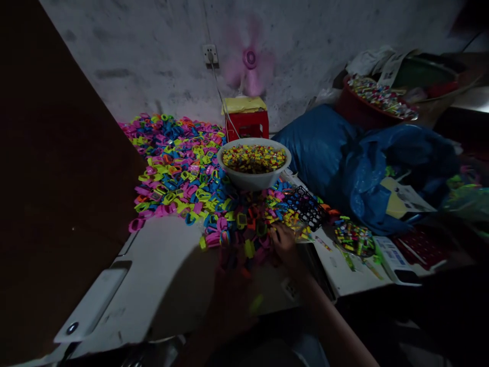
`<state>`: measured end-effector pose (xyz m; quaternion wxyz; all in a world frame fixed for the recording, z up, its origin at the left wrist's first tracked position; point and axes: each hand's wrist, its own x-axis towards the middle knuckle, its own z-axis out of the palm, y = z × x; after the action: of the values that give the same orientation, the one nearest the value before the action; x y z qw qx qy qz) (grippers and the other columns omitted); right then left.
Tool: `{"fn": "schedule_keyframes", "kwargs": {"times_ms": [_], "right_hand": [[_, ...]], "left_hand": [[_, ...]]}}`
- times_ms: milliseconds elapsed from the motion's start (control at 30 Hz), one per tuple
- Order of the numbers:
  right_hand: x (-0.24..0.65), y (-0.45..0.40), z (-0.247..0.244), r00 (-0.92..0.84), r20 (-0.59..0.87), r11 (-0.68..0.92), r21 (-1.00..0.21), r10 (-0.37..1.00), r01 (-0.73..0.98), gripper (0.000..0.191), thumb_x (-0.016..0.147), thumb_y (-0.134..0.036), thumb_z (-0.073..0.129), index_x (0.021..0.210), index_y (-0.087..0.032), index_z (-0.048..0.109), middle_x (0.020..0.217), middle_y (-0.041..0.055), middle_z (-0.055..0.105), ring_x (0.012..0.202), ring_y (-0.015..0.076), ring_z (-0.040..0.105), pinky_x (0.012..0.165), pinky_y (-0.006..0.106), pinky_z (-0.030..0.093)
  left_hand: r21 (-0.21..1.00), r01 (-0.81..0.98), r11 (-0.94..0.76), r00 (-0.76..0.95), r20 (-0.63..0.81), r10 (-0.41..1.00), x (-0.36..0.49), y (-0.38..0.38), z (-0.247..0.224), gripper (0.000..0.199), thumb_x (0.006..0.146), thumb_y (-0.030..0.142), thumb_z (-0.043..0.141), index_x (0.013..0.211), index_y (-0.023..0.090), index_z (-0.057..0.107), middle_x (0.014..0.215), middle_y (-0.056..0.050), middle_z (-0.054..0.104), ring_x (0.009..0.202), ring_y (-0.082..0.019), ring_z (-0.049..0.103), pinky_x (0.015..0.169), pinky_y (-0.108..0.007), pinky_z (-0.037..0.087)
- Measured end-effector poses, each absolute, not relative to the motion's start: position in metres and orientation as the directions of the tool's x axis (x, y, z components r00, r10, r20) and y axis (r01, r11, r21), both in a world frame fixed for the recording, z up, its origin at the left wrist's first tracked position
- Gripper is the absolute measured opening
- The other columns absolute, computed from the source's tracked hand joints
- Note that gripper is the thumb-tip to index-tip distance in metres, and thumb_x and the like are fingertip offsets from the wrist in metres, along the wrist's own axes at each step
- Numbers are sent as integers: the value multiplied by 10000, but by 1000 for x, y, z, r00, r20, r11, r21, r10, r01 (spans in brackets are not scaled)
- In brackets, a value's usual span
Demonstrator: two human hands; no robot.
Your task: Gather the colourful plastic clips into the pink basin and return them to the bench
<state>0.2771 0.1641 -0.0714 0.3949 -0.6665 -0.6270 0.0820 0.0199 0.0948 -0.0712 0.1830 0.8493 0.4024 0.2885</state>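
My right hand (284,243) reaches to the table beside a scatter of small yellow pieces (291,220). Its fingertips are bent down together at the pieces; what lies between them is too small to make out. My left hand (234,291) is dark and smeared by motion, close to the table's front edge, so its fingers cannot be read. A blurred yellow-green object (255,304) shows just beside it. In front of both hands spreads a large heap of colourful plastic toy watches (191,178), pink, blue, yellow-green and orange.
A white bowl (252,181) full of small yellow and red pieces stands behind my hands. Right of it are a black lattice basket (305,206), a blue plastic bag (321,148) and a round dish of pieces (355,237). A pink fan (250,60) spins above a red crate (246,125).
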Motion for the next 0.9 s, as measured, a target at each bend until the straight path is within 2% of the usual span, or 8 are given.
{"fn": "schedule_keyframes", "kwargs": {"times_ms": [100, 200, 300, 500, 633, 733, 833, 900], "right_hand": [[264, 150, -61, 161, 382, 129, -630, 910, 766, 342, 971, -389, 361, 1107, -223, 628, 1162, 75, 633, 1113, 219, 542, 1005, 397, 378], [252, 136, -51, 118, 372, 158, -633, 921, 758, 315, 977, -371, 366, 1145, -266, 611, 1172, 37, 640, 1112, 191, 555, 1005, 364, 386], [253, 126, -48, 102, 363, 164, -632, 926, 758, 308, 975, -378, 372, 1169, -316, 603, 1199, -1, 641, 1144, 188, 552, 1053, 397, 348], [311, 92, -60, 270, 354, 12, -625, 895, 780, 368, 925, -398, 378, 1117, -213, 632, 1121, 101, 649, 1079, 258, 566, 952, 431, 425], [334, 54, -70, 377, 299, -155, -566, 877, 810, 433, 819, -474, 514, 1137, -201, 624, 1106, 150, 630, 1031, 345, 547, 876, 521, 413], [323, 34, -69, 385, 280, -207, -503, 880, 839, 413, 799, -459, 547, 1131, -227, 625, 1172, 148, 606, 1068, 367, 514, 871, 543, 384], [304, 17, -63, 279, 253, -163, -398, 926, 903, 284, 823, -407, 548, 1045, -271, 662, 1184, 121, 607, 1045, 352, 519, 851, 528, 373], [296, 4, -60, 181, 228, -100, -329, 957, 939, 246, 821, -424, 578, 1020, -310, 667, 1182, 98, 615, 1020, 340, 528, 828, 513, 370]], "left_hand": [[379, 555, -740, 684, 298, 666, 21, 66, -79, 537, 847, 396, 564, 1374, 354, 469, 1529, -60, 337, 1436, -368, 183, 1103, -634, 197], [330, 596, -732, 668, 302, 680, 27, 66, -80, 518, 894, 322, 470, 1410, 299, 428, 1478, -85, 422, 1430, -345, 206, 1100, -618, 201], [306, 620, -723, 640, 336, 691, 32, 77, -74, 535, 882, 331, 467, 1410, 251, 433, 1451, -123, 447, 1407, -356, 250, 1107, -619, 160], [300, 632, -715, 572, 442, 691, 29, 90, -74, 362, 852, 317, 525, 1194, 256, 627, 1533, -113, 302, 1393, -346, 277, 1120, -611, 111], [349, 609, -712, 547, 466, 696, 32, 90, -74, 295, 860, 295, 521, 1115, 248, 661, 1483, -98, 386, 1374, -323, 316, 1127, -583, 149], [438, 606, -664, 477, 468, 744, 33, 85, -63, 305, 873, 295, 484, 1121, 258, 659, 1440, -80, 447, 1362, -321, 334, 1114, -587, 191], [633, 552, -544, 349, 417, 839, 28, 74, -48, 352, 883, 318, 458, 1182, 249, 629, 1382, -74, 516, 1351, -307, 359, 1120, -550, 250], [796, 478, -371, 222, 299, 928, 22, 64, -38, 368, 875, 352, 473, 1188, 229, 623, 1310, -76, 581, 1293, -297, 438, 1104, -508, 321]]}}
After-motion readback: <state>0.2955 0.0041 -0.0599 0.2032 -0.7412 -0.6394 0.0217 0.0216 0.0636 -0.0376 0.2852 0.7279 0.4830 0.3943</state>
